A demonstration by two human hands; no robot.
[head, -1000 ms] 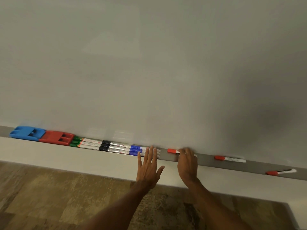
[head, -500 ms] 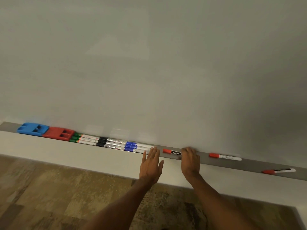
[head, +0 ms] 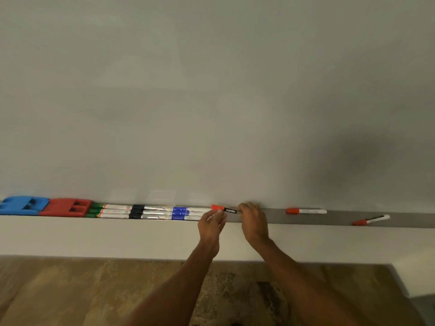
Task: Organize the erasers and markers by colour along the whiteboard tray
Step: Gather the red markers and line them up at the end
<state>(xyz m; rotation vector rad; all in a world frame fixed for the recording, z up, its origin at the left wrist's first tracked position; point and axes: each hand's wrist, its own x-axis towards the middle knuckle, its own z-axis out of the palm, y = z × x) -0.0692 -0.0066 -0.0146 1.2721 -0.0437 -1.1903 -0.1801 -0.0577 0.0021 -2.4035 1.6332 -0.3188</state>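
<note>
On the grey whiteboard tray [head: 270, 217], a blue eraser [head: 22, 205] and a red eraser [head: 66, 207] lie at the far left. To their right run rows of green-capped markers [head: 113, 211], black-capped markers [head: 150, 212] and blue-capped markers [head: 186, 211]. A red-capped marker [head: 227, 209] with a black label sits just right of the blue ones. My right hand [head: 253, 220] grips its right end. My left hand [head: 211, 225] has curled fingers touching it below the red cap.
Two more red-capped markers lie farther right on the tray, one straight [head: 306, 211] and one slanted [head: 370, 220]. The whiteboard [head: 211, 90] fills the upper view. A white wall strip and brown patterned floor [head: 82, 290] lie below.
My right hand has slid the red-capped marker left to the end of the blue row. My left hand went from flat and spread to curled at the marker's cap.
</note>
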